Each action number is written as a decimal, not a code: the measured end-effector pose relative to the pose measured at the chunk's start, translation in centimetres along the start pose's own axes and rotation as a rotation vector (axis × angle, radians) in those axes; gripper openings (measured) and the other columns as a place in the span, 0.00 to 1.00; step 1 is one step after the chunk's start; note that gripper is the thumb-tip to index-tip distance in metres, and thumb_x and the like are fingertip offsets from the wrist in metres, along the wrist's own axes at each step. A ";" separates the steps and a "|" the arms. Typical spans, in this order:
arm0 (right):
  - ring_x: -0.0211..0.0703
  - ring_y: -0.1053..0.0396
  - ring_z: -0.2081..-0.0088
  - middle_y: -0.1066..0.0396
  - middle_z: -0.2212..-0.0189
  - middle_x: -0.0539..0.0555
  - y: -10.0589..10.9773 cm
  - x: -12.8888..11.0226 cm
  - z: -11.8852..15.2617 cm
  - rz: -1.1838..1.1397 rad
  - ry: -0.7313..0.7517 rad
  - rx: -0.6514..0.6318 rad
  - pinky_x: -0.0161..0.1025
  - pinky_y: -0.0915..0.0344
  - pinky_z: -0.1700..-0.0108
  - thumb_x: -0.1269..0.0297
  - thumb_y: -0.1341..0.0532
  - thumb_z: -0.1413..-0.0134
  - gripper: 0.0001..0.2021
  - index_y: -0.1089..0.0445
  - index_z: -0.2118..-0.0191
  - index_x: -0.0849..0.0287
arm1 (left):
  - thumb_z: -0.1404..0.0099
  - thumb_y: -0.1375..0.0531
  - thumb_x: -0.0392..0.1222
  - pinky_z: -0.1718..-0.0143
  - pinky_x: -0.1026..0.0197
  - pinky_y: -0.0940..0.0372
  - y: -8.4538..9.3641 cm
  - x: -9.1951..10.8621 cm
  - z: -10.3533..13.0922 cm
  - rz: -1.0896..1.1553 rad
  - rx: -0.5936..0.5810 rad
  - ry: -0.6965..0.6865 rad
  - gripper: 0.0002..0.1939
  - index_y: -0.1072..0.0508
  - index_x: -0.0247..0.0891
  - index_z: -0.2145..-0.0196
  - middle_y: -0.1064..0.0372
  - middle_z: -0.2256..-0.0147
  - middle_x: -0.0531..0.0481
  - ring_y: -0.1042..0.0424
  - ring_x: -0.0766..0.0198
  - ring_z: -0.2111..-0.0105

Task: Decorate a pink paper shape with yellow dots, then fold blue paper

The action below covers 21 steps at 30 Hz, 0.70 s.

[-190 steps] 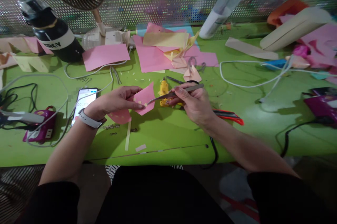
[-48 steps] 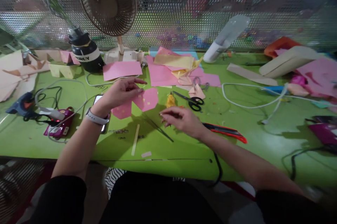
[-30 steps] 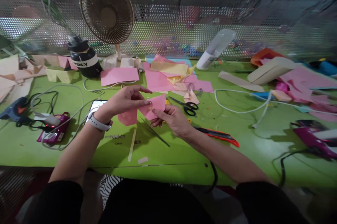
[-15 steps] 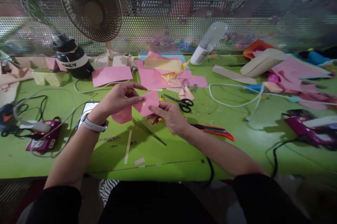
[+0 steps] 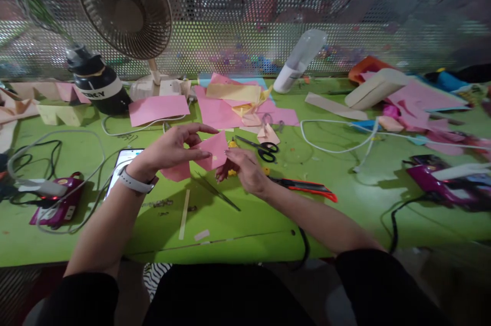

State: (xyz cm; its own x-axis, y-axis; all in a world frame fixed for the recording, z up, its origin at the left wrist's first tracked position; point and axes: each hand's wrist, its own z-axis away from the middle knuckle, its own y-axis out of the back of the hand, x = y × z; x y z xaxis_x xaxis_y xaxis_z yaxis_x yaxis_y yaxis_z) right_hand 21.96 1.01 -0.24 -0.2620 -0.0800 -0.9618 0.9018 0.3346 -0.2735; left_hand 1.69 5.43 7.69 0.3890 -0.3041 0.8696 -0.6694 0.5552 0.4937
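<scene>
A small piece of pink paper [image 5: 216,148] with a pale mark on it is held up between my hands. My left hand [image 5: 183,143] pinches its left side between thumb and fingers. At its right edge, my right hand [image 5: 245,166] grips it with the thumb and fingers closed. Another pink paper piece [image 5: 176,171] lies below my left hand, partly covered. Tweezers [image 5: 218,192] rest on the green table just below the hands. Black scissors [image 5: 264,151] lie beyond my right hand, and an orange-and-black utility knife [image 5: 307,188] is beside my right forearm.
A phone [image 5: 118,167] and a purple power strip [image 5: 61,201] are on the left. Behind stand a fan [image 5: 125,14], a black bottle [image 5: 99,86] and pink paper sheets [image 5: 215,111]. A white cable [image 5: 326,149] loops on the right, near a second purple power strip [image 5: 433,183].
The pink paper has turned and folded or tilted more upright between my hands. My right fingers have shifted to its right edge. The whole view has moved slightly.
</scene>
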 end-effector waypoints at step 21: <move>0.29 0.37 0.86 0.30 0.85 0.44 0.2 -1.3 -1.8 -0.202 0.124 0.367 0.27 0.38 0.84 0.50 0.26 0.65 0.19 0.31 0.77 0.58 | 0.35 0.42 0.59 0.47 0.56 0.36 2.9 -1.1 0.9 0.274 0.538 0.018 0.24 0.23 0.37 0.54 0.28 0.48 0.42 0.31 0.53 0.46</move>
State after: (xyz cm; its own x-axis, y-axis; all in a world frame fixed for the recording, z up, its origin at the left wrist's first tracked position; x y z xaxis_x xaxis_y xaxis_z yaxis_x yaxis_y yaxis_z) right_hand 21.90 2.89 0.97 -0.4644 0.0115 -0.8856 0.8849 -0.0342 -0.4645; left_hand -1.23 6.70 8.13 0.1648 -0.1895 0.9679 -0.9711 0.1403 0.1928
